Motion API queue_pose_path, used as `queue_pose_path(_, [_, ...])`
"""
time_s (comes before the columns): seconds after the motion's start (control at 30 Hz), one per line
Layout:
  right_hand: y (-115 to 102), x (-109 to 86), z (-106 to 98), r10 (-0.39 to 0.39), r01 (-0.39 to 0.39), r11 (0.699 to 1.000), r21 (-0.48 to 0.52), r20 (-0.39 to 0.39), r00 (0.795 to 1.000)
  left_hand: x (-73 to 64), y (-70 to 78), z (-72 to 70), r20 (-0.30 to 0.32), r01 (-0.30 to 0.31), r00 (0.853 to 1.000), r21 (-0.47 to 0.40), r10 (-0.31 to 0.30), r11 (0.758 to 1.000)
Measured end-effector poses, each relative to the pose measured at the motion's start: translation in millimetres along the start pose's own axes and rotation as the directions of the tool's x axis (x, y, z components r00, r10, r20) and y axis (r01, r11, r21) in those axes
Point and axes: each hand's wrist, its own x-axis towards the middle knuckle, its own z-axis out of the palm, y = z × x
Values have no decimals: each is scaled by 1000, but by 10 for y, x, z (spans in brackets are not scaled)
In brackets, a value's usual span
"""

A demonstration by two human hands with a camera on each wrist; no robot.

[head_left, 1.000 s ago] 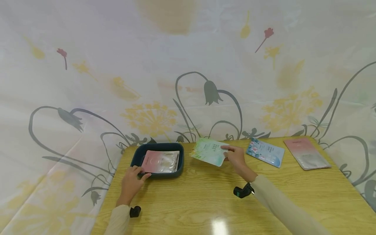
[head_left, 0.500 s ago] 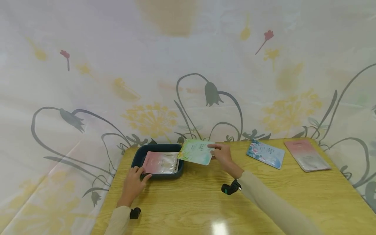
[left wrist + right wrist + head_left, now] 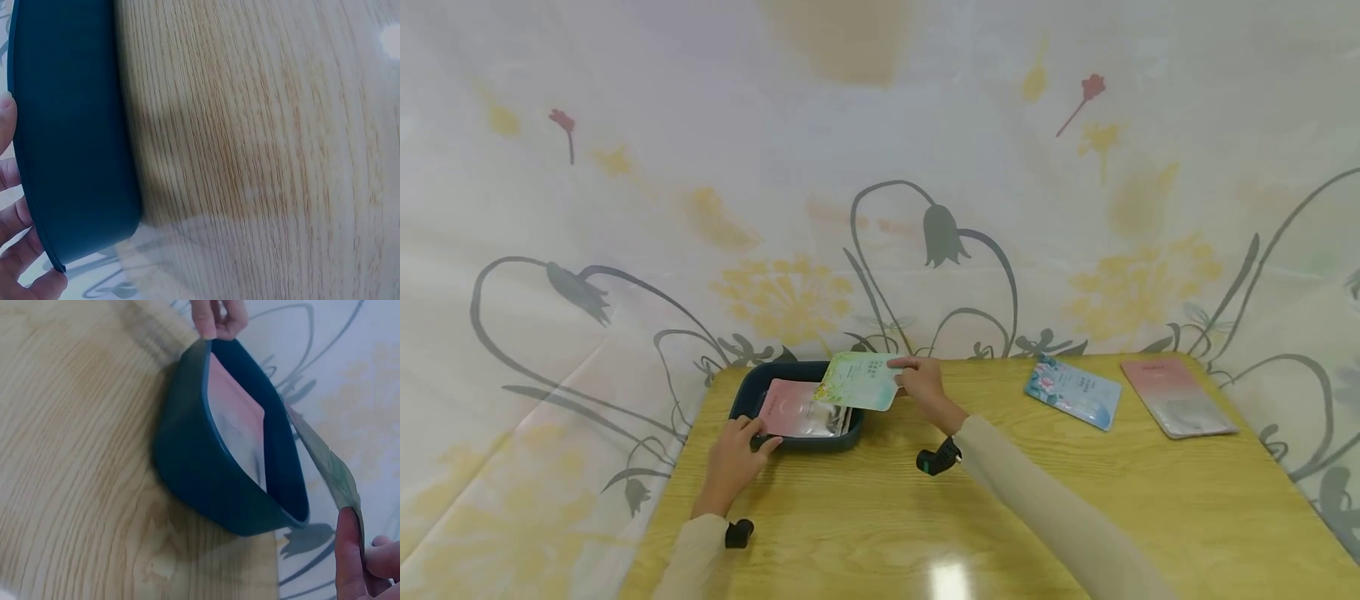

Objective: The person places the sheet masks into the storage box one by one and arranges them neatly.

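Observation:
My right hand pinches the right edge of a pale green sheet mask packet with yellow-green plants printed on it. Held in the air, the packet overlaps the right side of a dark blue plastic bin in the head view. Inside the bin lies a pink and silver sheet mask packet, with other packet edges showing beneath it. At the bin's front left corner, my left hand grips the rim, its fingers bent along the edge. From the right wrist, the green packet appears nearly edge-on beside the bin.
On the right of the wooden table lie a blue floral packet and a second pink and silver packet. A white curtain with printed flowers hangs behind the table's back edge.
My right hand has carried the green packet leftward, from beside the bin to over its right part. The left hand has stayed at the bin's rim.

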Motion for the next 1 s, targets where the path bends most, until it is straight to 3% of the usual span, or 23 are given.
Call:
queue_pose_path(0.33, [-13, 33, 275, -23, 23, 1000, 12, 64, 998, -14, -12, 42, -66, -2, 998, -14, 2, 1000])
queue_pose_path(0.47, [1, 51, 357, -21, 20, 1000, 22, 84, 996, -15, -12, 47, -64, 19, 998, -26, -20, 1000])
queue_pose_path(1.0, [139, 138, 801, -23, 25, 998, -58, 45, 999, -19, -18, 55, -75, 30, 997, -57, -34, 998])
